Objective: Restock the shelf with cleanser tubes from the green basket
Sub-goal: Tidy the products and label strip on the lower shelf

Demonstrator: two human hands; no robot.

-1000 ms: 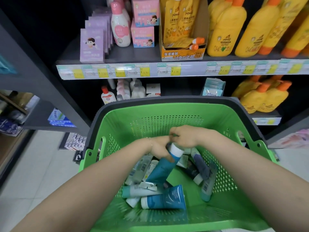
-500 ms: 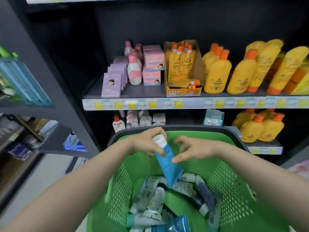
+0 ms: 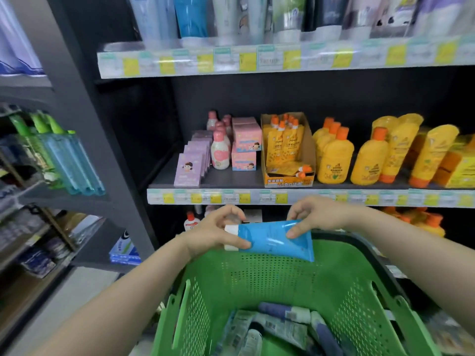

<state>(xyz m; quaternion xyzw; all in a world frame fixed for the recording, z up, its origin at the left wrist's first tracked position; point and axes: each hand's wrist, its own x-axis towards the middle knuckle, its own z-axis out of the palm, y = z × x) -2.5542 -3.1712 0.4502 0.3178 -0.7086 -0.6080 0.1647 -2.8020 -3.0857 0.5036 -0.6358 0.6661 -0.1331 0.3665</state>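
Head view: we hold a blue tube (image 3: 272,237) level just above the basket's (image 3: 270,278) far rim. Our left hand (image 3: 216,235) is curled round its white cap end and our right hand (image 3: 316,217) pinches the body with fingertips. We judge the glossy skin could slip and drop it back inside. More tubes (image 3: 282,327) lie heaped on the basket floor, and upright tubes (image 3: 231,19) crowd the shelf well above the basket.

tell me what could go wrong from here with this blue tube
1. The blue tube is held sideways by fingertips only, left hand at the cap, right hand near the tail, over the far rim of the green basket; a slip could send it outside the basket.
2. The standing tubes on the top shelf look tightly packed, so squeezing one in may topple neighbours.
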